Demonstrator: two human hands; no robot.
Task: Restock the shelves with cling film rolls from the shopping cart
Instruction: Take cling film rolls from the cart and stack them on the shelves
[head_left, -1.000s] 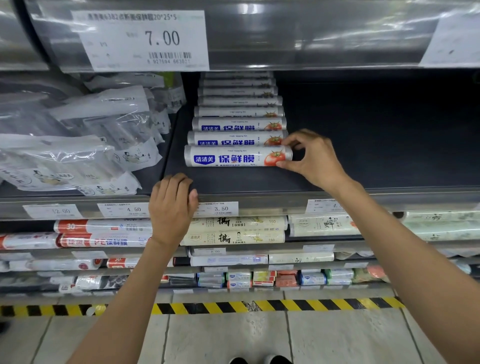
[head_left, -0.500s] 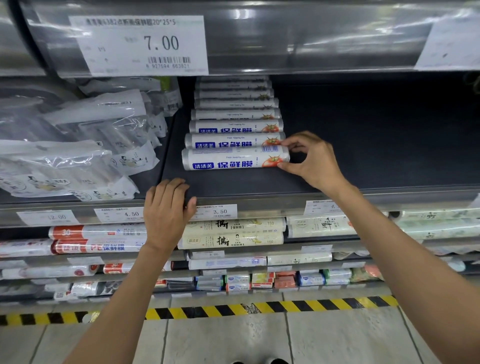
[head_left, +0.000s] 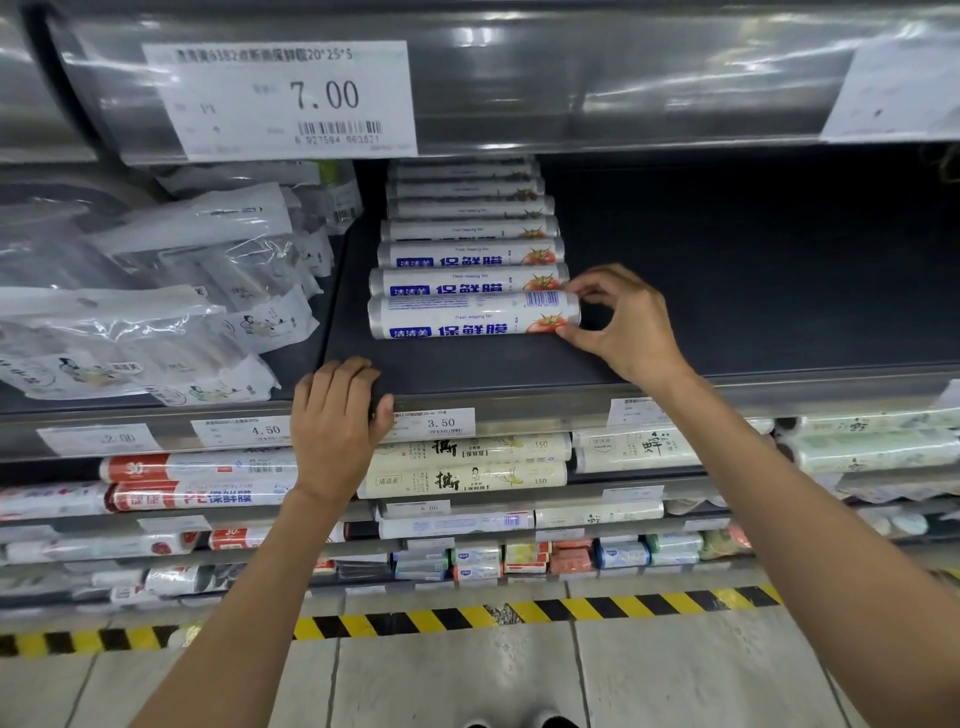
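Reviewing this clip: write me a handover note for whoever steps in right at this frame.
Hands: the left hand grips the shelf edge. The right hand pinches the right end of the front roll.
Things: the front roll lies on the shelf, heading a row of rolls that runs to the back. The cart is out of view.
Done: one row laid.
Left: probably release the front roll, then fill the bare shelf to its right.

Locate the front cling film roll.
Head view, centre: the front roll lies crosswise on the shelf, nearest in a row of like rolls, its right end pinched by the right hand.
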